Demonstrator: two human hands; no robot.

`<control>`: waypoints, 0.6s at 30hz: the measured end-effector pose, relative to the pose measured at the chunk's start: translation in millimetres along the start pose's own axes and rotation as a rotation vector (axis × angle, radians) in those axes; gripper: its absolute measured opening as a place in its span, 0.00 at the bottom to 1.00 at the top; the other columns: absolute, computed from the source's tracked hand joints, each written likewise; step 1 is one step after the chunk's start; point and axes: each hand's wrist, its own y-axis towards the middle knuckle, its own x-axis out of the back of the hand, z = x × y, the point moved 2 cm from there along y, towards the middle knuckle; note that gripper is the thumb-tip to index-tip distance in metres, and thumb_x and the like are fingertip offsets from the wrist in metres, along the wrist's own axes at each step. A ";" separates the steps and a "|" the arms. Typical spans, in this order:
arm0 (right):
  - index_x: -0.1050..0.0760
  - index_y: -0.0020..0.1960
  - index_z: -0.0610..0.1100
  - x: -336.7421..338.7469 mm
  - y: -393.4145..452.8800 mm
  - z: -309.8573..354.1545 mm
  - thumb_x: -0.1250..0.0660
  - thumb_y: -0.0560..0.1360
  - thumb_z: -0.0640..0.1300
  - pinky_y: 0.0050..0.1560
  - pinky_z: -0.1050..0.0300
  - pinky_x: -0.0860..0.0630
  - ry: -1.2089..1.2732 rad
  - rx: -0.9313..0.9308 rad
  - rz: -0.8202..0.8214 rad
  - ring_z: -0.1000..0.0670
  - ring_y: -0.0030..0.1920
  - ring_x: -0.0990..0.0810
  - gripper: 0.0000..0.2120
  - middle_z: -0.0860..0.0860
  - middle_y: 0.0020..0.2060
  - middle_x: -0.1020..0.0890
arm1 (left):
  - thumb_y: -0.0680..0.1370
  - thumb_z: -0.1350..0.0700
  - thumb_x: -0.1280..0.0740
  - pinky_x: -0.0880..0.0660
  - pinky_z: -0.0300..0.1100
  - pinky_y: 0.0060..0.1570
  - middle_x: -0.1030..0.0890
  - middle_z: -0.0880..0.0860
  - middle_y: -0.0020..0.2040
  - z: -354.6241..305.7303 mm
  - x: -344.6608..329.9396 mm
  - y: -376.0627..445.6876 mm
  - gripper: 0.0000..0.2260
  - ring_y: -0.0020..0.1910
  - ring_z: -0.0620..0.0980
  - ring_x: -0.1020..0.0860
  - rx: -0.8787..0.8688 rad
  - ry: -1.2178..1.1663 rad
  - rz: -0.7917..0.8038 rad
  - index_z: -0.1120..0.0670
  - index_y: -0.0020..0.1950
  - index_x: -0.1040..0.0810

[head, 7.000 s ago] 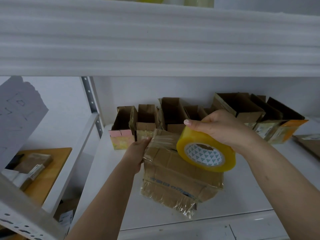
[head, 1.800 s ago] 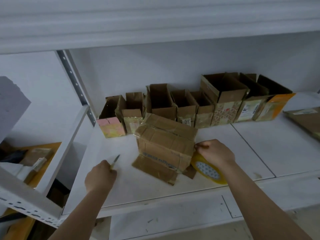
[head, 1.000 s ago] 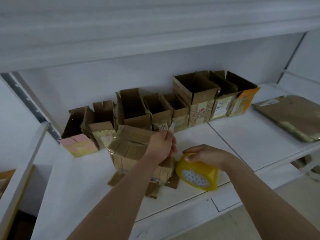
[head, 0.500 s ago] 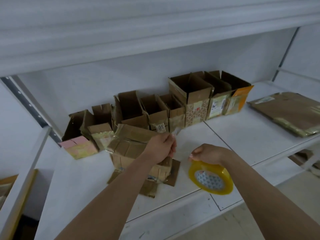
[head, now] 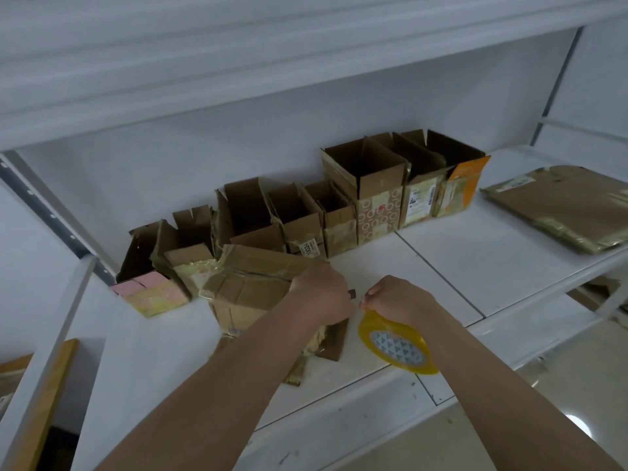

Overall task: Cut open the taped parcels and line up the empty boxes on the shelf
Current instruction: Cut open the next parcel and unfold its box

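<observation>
Two bare forearms, no sleeves

White shelf (head: pixel 458 266) carries open boxes (head: pixel 339 212), taped parcel (head: pixel 244 294), flat package (head: pixel 564 205).

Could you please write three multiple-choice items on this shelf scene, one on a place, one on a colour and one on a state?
1. Where does the flat taped parcel lie?
A. right end of the shelf
B. inside an open box
C. on the floor

2. What colour is the tape roll?
A. blue
B. yellow
C. black

3. How are the boxes in the back row?
A. taped shut
B. flattened
C. open at the top

Key: 1 A, it lies flat right of the row; 2 B, the roll under the right hand is yellow; 3 C, flaps stand up and insides show.
</observation>
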 end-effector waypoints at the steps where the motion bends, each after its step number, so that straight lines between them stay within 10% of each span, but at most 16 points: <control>1: 0.20 0.55 0.49 -1.0 -0.5 1.3 0.34 0.74 0.55 0.59 0.49 0.26 -0.025 -0.006 -0.012 0.46 0.53 0.21 0.14 0.48 0.52 0.19 | 0.83 0.52 0.45 0.27 0.46 0.50 0.29 0.60 0.63 -3.2 0.0 -0.9 0.16 0.58 0.57 0.26 0.021 0.040 0.014 0.61 0.61 0.26; 5: 0.21 0.58 0.50 -4.2 -1.2 2.4 0.37 0.76 0.54 0.59 0.48 0.25 -0.057 -0.017 -0.033 0.45 0.53 0.20 0.15 0.49 0.53 0.19 | 0.82 0.55 0.45 0.29 0.48 0.57 0.34 0.61 0.68 -9.2 -0.7 -1.4 0.18 0.65 0.59 0.32 0.055 0.112 0.003 0.61 0.70 0.30; 10: 0.21 0.58 0.52 -0.1 1.8 -2.6 0.35 0.73 0.57 0.61 0.48 0.26 -0.008 -0.021 -0.028 0.47 0.53 0.21 0.17 0.52 0.51 0.19 | 0.85 0.57 0.47 0.30 0.41 0.40 0.22 0.59 0.48 19.0 6.3 -8.3 0.14 0.48 0.56 0.21 0.006 -0.366 -0.267 0.61 0.52 0.24; 13: 0.22 0.58 0.51 -1.8 3.5 1.1 0.35 0.74 0.57 0.62 0.47 0.26 -0.029 -0.006 -0.002 0.47 0.54 0.21 0.16 0.52 0.53 0.19 | 0.85 0.53 0.46 0.30 0.40 0.39 0.23 0.59 0.54 30.6 -2.3 -10.6 0.12 0.48 0.55 0.22 0.187 -0.607 -0.473 0.59 0.57 0.28; 18: 0.21 0.55 0.52 -1.5 7.3 0.1 0.35 0.72 0.56 0.60 0.48 0.25 -0.043 -0.015 -0.006 0.48 0.52 0.20 0.15 0.52 0.51 0.19 | 0.78 0.47 0.33 0.27 0.46 0.46 0.31 0.56 0.64 14.7 -16.3 -3.5 0.27 0.58 0.59 0.23 0.241 -0.337 -0.387 0.58 0.70 0.39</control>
